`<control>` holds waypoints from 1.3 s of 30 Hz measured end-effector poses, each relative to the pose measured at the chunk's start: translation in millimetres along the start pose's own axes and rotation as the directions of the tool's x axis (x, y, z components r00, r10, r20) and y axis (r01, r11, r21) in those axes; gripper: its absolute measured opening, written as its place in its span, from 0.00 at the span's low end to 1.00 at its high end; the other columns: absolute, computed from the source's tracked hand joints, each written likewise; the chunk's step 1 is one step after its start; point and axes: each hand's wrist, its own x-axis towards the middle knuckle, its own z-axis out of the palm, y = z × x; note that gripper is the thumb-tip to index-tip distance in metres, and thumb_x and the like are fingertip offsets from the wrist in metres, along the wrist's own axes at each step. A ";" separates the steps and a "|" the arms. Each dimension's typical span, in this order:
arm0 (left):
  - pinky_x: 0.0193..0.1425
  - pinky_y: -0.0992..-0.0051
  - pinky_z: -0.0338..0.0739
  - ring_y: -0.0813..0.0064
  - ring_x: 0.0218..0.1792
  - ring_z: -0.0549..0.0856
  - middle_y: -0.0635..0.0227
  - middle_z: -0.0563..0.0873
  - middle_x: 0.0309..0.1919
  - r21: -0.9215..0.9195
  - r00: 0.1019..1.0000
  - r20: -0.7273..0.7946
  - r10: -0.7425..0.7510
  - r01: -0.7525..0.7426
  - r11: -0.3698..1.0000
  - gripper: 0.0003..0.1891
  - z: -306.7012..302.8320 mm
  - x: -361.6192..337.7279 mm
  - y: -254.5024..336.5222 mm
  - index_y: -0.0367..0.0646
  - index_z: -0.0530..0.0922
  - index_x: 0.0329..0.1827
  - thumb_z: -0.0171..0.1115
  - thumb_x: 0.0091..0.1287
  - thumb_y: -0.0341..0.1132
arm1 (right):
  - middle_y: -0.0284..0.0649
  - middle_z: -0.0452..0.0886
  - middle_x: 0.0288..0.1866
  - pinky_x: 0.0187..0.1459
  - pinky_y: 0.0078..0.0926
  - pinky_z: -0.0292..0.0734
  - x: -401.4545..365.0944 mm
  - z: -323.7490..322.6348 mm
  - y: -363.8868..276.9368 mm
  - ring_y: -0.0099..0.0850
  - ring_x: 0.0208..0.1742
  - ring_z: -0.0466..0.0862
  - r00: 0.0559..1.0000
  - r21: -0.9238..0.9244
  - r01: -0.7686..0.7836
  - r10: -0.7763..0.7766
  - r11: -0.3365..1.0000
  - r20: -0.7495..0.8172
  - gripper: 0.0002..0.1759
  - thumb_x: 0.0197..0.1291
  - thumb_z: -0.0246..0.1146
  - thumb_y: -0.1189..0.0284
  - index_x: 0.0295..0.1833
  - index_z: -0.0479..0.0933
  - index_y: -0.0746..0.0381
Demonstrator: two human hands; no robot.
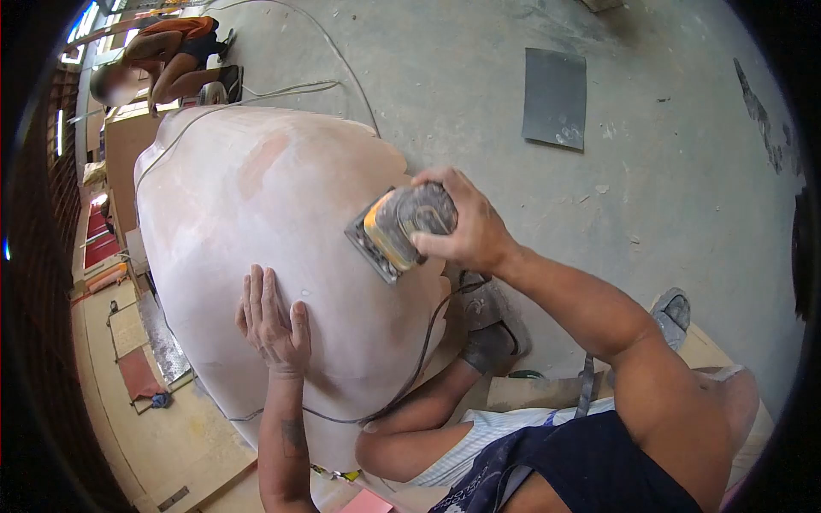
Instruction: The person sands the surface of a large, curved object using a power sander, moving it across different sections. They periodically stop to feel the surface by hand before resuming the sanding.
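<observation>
A large rounded shell [214, 222], pale pinkish-white with a wavy right edge, fills the middle of the view. My right hand [466, 222] grips a dusty black and yellow electric sander [410, 218] by its top, thumb on the near side. The sander's flat square pad is tilted and faces the shell near its right edge. My left hand [275, 325] lies flat on the shell's surface, fingers spread and pointing away from me. A dark power cord [425, 350] runs from near my right wrist down across the lower shell.
A dark grey sheet [554, 98] lies on the dusty concrete floor [650, 188]. Another person [175, 60] in orange crouches at the upper left beyond the shell. A pale cable [338, 51] loops over the floor there. Wooden boards [162, 436] stand along the left.
</observation>
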 end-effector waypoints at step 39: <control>0.86 0.58 0.56 0.58 0.83 0.73 0.55 0.78 0.80 -0.005 0.999 -0.042 -0.016 0.016 1.000 0.35 6.0 -2.1 -2.6 0.41 0.78 0.79 0.58 0.78 0.57 | 0.48 0.80 0.57 0.60 0.46 0.84 17.1 14.8 -54.2 0.49 0.57 0.86 0.979 -0.193 0.203 -0.193 0.960 0.070 0.35 0.52 0.76 0.64 0.68 0.76 0.51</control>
